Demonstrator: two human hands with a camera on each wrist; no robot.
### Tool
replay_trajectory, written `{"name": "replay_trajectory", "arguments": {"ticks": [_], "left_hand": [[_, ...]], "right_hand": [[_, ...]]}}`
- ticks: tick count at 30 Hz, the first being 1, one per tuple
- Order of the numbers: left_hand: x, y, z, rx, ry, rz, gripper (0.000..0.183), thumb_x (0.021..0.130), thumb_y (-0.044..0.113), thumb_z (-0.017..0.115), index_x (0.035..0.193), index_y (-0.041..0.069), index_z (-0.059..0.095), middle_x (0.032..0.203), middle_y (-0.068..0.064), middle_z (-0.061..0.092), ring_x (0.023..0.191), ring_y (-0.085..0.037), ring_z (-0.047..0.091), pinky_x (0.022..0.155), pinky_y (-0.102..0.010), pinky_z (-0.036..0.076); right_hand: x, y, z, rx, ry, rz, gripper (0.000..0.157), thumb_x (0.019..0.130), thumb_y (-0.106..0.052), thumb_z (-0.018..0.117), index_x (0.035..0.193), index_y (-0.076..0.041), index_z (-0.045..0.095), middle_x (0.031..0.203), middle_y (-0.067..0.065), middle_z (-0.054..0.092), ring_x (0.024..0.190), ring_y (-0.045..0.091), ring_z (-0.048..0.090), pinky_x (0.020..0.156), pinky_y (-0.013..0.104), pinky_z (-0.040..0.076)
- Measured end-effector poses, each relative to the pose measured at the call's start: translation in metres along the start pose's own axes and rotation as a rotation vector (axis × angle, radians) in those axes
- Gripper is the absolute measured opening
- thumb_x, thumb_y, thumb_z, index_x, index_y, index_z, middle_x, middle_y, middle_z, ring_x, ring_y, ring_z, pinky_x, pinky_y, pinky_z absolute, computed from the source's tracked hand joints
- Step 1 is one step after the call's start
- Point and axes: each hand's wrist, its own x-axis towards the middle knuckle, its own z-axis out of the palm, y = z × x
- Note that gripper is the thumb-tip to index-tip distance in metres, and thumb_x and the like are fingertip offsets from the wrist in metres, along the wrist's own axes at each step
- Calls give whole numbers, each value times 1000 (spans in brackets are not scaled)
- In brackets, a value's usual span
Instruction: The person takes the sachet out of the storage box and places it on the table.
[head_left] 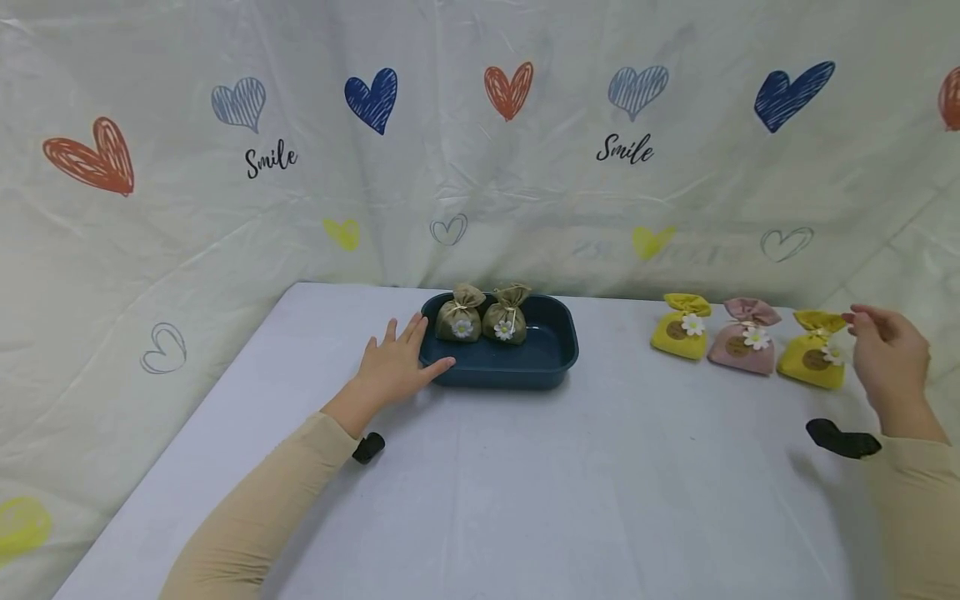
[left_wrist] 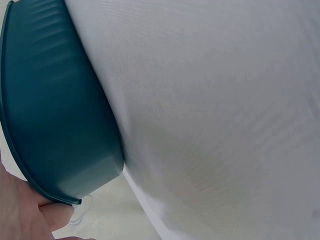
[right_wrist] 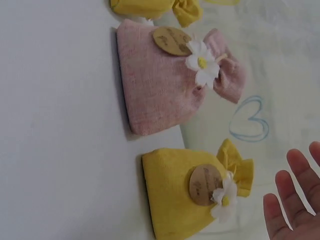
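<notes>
My left hand (head_left: 397, 364) rests at the left end of a dark teal rectangular tub (head_left: 510, 379), with its spread fingers touching the rim. In the left wrist view the fingertips meet the corner of the tub (left_wrist: 55, 110). Inside the tub stand two olive-brown drawstring pouches (head_left: 458, 320) with white flowers. At the far right my right hand (head_left: 892, 354) hovers beside a yellow pouch (head_left: 812, 362), its fingers loosely bent. The right wrist view shows a gap between these fingers (right_wrist: 285, 190) and the yellow pouch (right_wrist: 180, 192); nothing shows in the hand.
A pink pouch (head_left: 742, 346) and another yellow pouch (head_left: 678, 333) stand in a row left of the rightmost one, each with a white flower and round tag. The white table (head_left: 525, 492) ends against a pale curtain (head_left: 480, 167) printed with hearts.
</notes>
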Motion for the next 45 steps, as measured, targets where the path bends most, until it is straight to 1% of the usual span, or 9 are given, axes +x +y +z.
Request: {"name": "replay_trajectory", "arguments": {"ticks": [3, 6, 11, 13, 20, 25, 33, 38, 45], "left_hand": [[0, -1, 0, -1, 6, 3, 99, 98, 75, 39, 166, 11, 10, 172, -7, 9, 154, -44, 9, 116, -69, 17], [0, -1, 1, -5, 9, 6, 99, 98, 76, 39, 166, 10, 10, 172, -7, 10, 154, -44, 9, 116, -70, 17], [1, -2, 1, -7, 11, 7, 99, 98, 76, 39, 166, 10, 10, 172, -7, 9, 154, -44, 9, 115, -70, 18], [1, -2, 1, -8, 14, 7, 99, 98, 76, 39, 166, 10, 10, 172, -7, 9, 154, -44, 9, 115, -70, 18], [1, -1, 0, -28, 8, 1, 98, 99, 74, 41, 166, 10, 10, 172, -7, 10, 154, -44, 8, 116, -70, 16], [1, -1, 0, -24, 5, -1, 98, 99, 74, 41, 166, 10, 10, 172, -7, 9, 154, -44, 8, 116, -70, 16], [1, -1, 1, -25, 5, -2, 98, 99, 74, 41, 166, 10, 10, 172, -7, 9, 154, -44, 8, 116, -70, 16], [0, 0, 0, -29, -4, 0, 98, 99, 74, 42, 166, 10, 10, 172, -8, 9, 154, -44, 8, 116, -70, 16], [1, -1, 1, -24, -3, -2, 99, 98, 75, 41, 166, 10, 10, 172, -7, 9, 154, -44, 8, 116, -70, 16]], "right_hand": [[-3, -6, 3, 120, -26, -25, 27, 112, -31, 38, 130, -40, 58, 116, -26, 57, 104, -10, 47, 83, 10, 36], [-7, -13, 5, 205, -68, -59, 22, 112, -28, 41, 114, -44, 56, 104, -29, 56, 104, -8, 49, 82, 6, 39], [-17, -25, 10, 174, -116, -115, 31, 111, -35, 39, 137, -37, 56, 115, -25, 56, 108, -6, 48, 101, 11, 38], [-20, -29, 12, 161, -125, -149, 33, 111, -36, 39, 140, -35, 56, 117, -24, 56, 108, -6, 48, 104, 12, 38], [-30, -42, 18, 231, -175, -287, 21, 111, -26, 45, 119, -34, 62, 104, -29, 58, 100, -6, 54, 81, 3, 43], [-40, -51, 26, 220, -195, -384, 24, 111, -22, 46, 125, -23, 66, 105, -28, 59, 100, -6, 55, 82, 3, 43], [-56, -69, 46, 66, -221, -478, 40, 112, -28, 43, 139, -2, 59, 114, -27, 56, 106, -6, 49, 82, 5, 39], [-62, -74, 57, 47, -265, -506, 42, 112, -29, 44, 137, 1, 58, 119, -15, 60, 100, -5, 52, 77, 5, 42], [-75, -86, 68, 49, -349, -575, 45, 111, -33, 45, 138, 1, 58, 122, -9, 62, 104, -2, 50, 79, 9, 41]]}}
